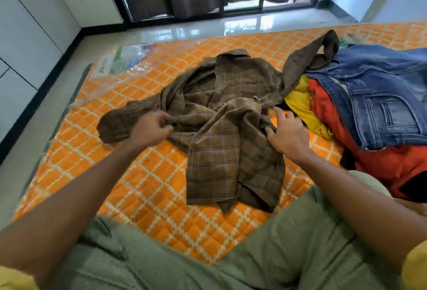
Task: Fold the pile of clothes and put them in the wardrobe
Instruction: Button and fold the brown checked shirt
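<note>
Left hand [152, 131] curled, fingers pinching brown shirt [219, 151] cloth; forearm enters from 8 o'clock. Right hand [285, 133] flat, fingers spread, forearm from 4 o'clock.

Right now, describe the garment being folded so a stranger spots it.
On the orange quilted mattress, look at its centre. The crumpled brown checked shirt lies spread out there, unlike the blue denim jacket, red garment and yellow garment heaped at its right.

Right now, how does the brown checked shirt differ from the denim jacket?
The brown checked shirt lies crumpled on the mattress, left hand pinching its sleeve, right hand touching it; the denim jacket lies untouched atop the pile. The shirt is brown plaid, the jacket faded blue. Both are unfolded.
</note>
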